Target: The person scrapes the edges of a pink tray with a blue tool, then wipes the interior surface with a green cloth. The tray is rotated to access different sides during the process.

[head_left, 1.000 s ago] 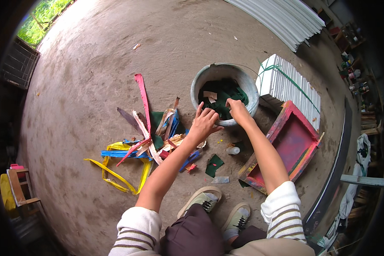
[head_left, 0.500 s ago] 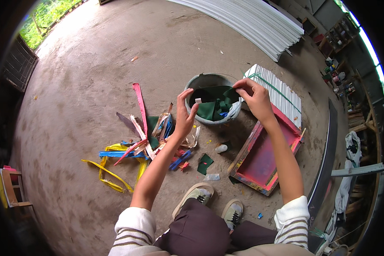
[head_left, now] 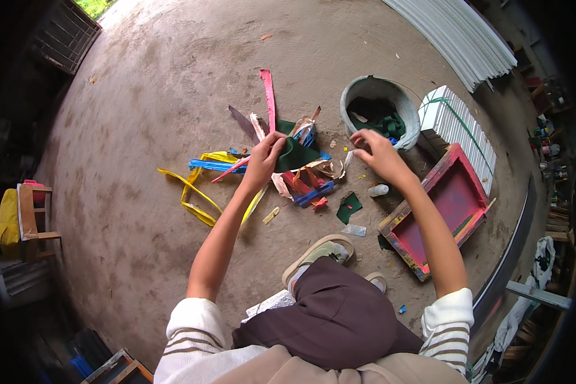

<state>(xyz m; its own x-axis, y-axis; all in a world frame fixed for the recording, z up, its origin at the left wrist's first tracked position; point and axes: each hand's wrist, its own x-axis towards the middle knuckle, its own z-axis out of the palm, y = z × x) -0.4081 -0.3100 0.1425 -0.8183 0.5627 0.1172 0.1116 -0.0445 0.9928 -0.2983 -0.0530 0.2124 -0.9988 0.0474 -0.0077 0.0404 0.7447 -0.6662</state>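
Note:
My left hand [head_left: 264, 157] pinches a dark green piece of cloth [head_left: 296, 155], held over a loose heap of coloured strips. A pink strip [head_left: 267, 96], a blue strip [head_left: 214, 166] and a yellow strip [head_left: 189, 197] stick out of that heap. Thumb and fingers apart, my right hand [head_left: 379, 153] hovers empty beside the near side of a grey bucket [head_left: 411, 115]. Inside the bucket lies more dark green cloth [head_left: 384, 118].
Right of the bucket stands a white ridged stack [head_left: 467, 137] tied with green cord. A pink-stained wooden tray [head_left: 422, 256] lies nearer. A small white bottle [head_left: 378, 190], a green scrap [head_left: 349, 208] and a clear plastic piece [head_left: 354, 230] lie before my shoes.
Both hands have come away from the bucket. My left hand now holds green cloth over the heap, while the right has moved to the bucket's near side. The view has shifted left.

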